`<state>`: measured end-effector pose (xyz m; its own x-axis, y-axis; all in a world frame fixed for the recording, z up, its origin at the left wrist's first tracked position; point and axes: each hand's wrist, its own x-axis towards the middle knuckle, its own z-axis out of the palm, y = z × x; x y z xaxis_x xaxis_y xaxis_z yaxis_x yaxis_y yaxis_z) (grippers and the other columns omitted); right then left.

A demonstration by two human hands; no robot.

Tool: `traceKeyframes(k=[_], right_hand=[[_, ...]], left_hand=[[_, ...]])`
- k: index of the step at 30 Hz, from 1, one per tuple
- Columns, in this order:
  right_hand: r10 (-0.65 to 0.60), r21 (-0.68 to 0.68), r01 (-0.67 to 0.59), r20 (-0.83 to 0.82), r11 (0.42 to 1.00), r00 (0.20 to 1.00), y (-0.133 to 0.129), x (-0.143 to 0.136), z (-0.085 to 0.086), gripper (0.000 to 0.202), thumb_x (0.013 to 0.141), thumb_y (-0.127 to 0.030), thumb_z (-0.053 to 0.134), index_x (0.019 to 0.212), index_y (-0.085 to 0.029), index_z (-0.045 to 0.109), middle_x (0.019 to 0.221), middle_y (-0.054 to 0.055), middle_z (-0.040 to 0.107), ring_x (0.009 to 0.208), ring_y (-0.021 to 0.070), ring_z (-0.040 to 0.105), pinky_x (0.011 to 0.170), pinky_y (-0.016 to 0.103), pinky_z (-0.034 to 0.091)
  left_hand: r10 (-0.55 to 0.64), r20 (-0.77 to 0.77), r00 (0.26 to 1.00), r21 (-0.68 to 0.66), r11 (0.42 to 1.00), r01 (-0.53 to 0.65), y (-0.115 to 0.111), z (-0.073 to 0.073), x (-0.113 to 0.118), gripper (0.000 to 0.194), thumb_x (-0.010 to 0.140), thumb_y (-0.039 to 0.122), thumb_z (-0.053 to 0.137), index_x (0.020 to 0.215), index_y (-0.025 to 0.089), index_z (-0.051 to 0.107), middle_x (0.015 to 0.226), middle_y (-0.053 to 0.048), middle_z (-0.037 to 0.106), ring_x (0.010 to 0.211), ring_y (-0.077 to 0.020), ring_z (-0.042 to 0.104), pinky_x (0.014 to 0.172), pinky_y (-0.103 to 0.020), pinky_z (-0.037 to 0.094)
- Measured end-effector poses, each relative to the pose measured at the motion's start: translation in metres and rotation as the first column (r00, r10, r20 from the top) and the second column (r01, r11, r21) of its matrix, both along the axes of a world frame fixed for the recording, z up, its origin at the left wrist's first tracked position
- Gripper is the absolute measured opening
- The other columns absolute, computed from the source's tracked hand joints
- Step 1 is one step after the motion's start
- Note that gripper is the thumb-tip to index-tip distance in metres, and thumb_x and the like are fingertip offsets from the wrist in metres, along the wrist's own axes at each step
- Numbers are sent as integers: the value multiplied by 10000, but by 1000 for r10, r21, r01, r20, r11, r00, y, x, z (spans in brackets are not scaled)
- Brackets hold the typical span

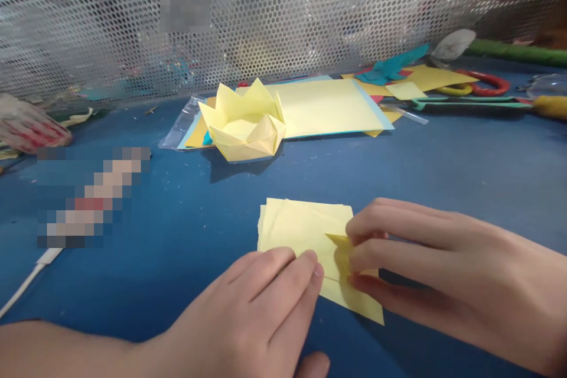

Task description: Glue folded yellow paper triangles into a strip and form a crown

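Several yellow paper pieces [305, 221] lie stacked on the blue table in front of me. My left hand [261, 301] presses on the near left part of the paper, its fingers together and its palm down. From the right, my right hand [438, 271] pinches a raised, folded flap [340, 242] of the top yellow paper; the fingertips are partly hidden behind the flap. A folded yellow paper bowl with pointed petals [248, 136] stands beyond, on the edge of a pile of sheets.
Behind the bowl lie yellow sheets [323, 109] over blue and orange ones. Red-handled scissors [491, 84], a teal paper shape [387, 68] and a green stick [518, 52] are at the back right. A white cable [22, 292] lies left. Perforated metal mesh [274, 18] rises behind.
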<state>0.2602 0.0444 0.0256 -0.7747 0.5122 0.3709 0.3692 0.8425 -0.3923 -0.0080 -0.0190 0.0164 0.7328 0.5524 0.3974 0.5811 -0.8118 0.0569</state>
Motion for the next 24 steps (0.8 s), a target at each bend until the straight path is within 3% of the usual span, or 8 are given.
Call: traceKeyframes(k=[6, 11, 17, 21, 24], right_hand=[[43, -179, -33, 49, 983, 998, 2, 2, 1, 171, 1092, -308, 582, 964, -227, 660, 1054, 16, 673, 782, 80, 670, 692, 176, 551], [108, -264, -97, 30, 960, 994, 7, 0, 5, 167, 1098, -271, 567, 974, -232, 673, 936, -2, 688, 794, 94, 673, 682, 176, 540], [47, -276, -51, -23, 960, 999, 8, -1, 5, 190, 1097, -314, 594, 966, -240, 711, 923, -3, 706, 757, 103, 687, 664, 183, 557], [17, -232, -20, -12, 973, 1000, 7, -1, 4, 297, 1130, -359, 534, 949, -234, 734, 986, 8, 724, 779, 94, 713, 702, 167, 573], [2, -173, -4, -13, 985, 1000, 4, 0, 3, 390, 1157, -382, 458, 920, -236, 731, 976, 9, 735, 771, 90, 721, 677, 153, 572]], left_hand=[[-6, 16, 1000, 12, 1000, 5, 1, 2, -1, 333, 1142, 210, 500, 1341, 45, 709, 1334, -98, 792, 1255, -234, 687, 1120, -321, 528], [-106, -16, 994, -14, 994, 105, 12, -2, -2, 355, 1118, 293, 543, 1390, 142, 715, 1344, -112, 782, 1181, -265, 701, 990, -357, 606], [-22, -46, 999, -171, 985, 14, 29, 11, 7, 419, 1058, 443, 661, 1410, 218, 700, 1266, -150, 751, 1148, -310, 684, 969, -420, 625], [-23, -1, 1000, -223, 975, 22, 27, 15, 5, 309, 1093, 379, 616, 1339, 219, 715, 1187, -126, 735, 1090, -275, 681, 960, -396, 623], [-6, 59, 998, -271, 962, 22, 21, 14, 0, 249, 1126, 202, 508, 1246, 180, 725, 1115, -102, 721, 1026, -222, 672, 953, -334, 610]])
